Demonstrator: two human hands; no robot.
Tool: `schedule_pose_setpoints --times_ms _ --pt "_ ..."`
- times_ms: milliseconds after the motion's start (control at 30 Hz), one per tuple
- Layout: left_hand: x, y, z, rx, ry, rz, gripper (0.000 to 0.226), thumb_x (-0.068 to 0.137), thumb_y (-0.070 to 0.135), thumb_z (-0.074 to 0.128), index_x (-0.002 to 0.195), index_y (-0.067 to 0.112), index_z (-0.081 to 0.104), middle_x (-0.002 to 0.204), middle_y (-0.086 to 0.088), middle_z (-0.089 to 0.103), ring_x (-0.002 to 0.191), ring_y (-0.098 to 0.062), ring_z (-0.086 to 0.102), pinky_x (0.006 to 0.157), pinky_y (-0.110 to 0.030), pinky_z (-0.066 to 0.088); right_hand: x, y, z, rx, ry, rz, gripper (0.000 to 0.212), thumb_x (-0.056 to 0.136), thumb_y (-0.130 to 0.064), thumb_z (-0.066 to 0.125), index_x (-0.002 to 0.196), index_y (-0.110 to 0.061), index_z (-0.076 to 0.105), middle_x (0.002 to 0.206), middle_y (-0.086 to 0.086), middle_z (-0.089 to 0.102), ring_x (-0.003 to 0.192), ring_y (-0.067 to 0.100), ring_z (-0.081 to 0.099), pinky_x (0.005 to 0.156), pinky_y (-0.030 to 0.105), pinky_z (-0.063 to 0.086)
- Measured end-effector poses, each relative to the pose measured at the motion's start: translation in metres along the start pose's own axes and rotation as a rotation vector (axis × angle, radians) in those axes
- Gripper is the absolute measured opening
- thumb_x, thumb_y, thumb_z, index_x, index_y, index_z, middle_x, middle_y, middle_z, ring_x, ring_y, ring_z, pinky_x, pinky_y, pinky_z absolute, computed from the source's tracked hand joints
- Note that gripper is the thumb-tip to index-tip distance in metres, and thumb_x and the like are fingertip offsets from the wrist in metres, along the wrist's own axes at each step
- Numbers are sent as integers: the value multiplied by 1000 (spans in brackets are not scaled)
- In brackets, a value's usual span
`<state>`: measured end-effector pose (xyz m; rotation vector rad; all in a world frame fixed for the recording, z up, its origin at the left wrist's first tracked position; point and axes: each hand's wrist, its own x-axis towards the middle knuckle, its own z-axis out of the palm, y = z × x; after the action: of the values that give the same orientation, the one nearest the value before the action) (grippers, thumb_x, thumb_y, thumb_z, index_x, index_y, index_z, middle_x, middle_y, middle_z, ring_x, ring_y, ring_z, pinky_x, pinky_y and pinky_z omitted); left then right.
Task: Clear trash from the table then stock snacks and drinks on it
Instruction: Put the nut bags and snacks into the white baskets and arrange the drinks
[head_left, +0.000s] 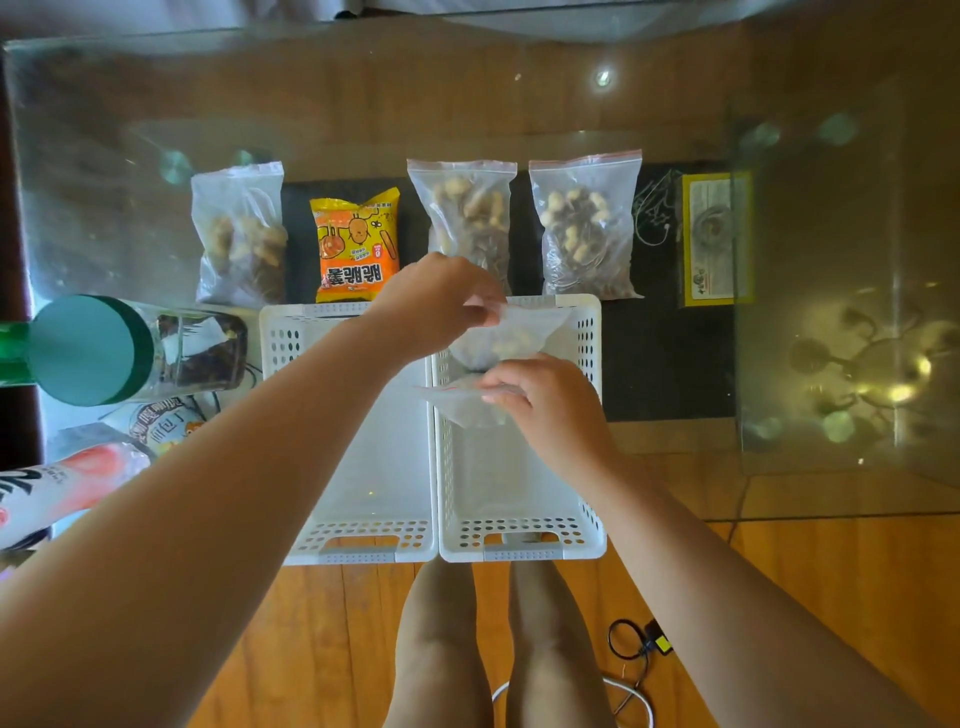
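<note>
1. Your left hand (441, 296) pinches the far edge of a clear zip bag of nuts (501, 340) above the right white basket (519, 535).
2. Your right hand (540, 405) pinches its near edge.
3. On the glass counter (363, 104) beyond lies an orange snack packet (356, 244); its Chinese lettering is unreadable to me.

Single head view — looking steeply down, close over the glass table (519, 93).
</note>
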<state>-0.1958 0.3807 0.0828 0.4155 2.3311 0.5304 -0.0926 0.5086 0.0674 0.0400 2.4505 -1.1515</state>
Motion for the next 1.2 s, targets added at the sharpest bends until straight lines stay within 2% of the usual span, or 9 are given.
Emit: schedule_pose_setpoints --times_ms 133,233,533,667,767,900,1033,1133,1200 --pt "-1 -10 -1 -65 40 -22 38 83 24 68 120 23 63 122 1 66 113 -19 59 97 -34 46 10 4 0 -9 23 -6 14 84 -14 62 91 -15 75 88 4 73 83 23 62 78 38 48" --pt "0 -14 -2 -87 85 -28 24 87 23 62 109 16 70 112 -2 70 99 -15 62 83 -22 42 13 4 0 -12 53 -54 12 83 -15 64 86 -14 75 82 3 74 76 23 63 74 38 49" --pt "-1 -13 -3 -114 144 18 21 89 20 60 104 14 73 104 -3 73 92 -16 65 79 -25 48 17 4 7 -21 133 -36 12 84 -15 62 88 -13 73 87 3 66 78 19 61 65 23 42" --pt "-1 -14 -4 -121 141 22 21 89 22 60 105 15 72 105 -3 73 94 -17 66 81 -24 47 18 3 6 11 134 -9 12 84 -16 62 91 -13 72 90 4 67 82 18 62 67 24 44" --pt "-1 -15 -4 -162 135 27 22 90 24 59 107 16 71 108 -1 72 98 -15 66 84 -22 45 16 1 2 56 113 -24 15 84 -16 64 97 -12 71 96 4 68 90 18 64 78 29 50" --pt "0 -20 -9 -240 165 16 24 93 26 53 110 20 69 109 1 71 91 -7 60 80 -22 44 19 0 -21 123 143 -83 17 82 -17 67 97 -11 71 99 3 67 94 15 62 81 29 50" --pt "23 -25 -22 -244 215 -7 27 95 25 50 116 18 65 113 -1 69 100 -15 62 79 -22 44 51 7 -58 202 278 -80 14 88 -18 60 96 -13 70 94 -4 67 86 13 63 75 20 50" --pt "56 -28 -28 -157 254 -23 32 94 20 50 126 17 56 125 -3 62 109 -20 59 88 -25 42 94 22 -75 199 307 28 17 89 -15 55 101 -14 67 103 -1 66 94 15 62 80 23 50" --pt "81 -32 -29 -54 258 -54 39 95 17 48 134 18 47 138 -5 51 121 -24 50 96 -32 40 125 37 -80 61 291 68 21 89 -12 53 107 -15 64 115 2 61 105 16 58 84 21 44"
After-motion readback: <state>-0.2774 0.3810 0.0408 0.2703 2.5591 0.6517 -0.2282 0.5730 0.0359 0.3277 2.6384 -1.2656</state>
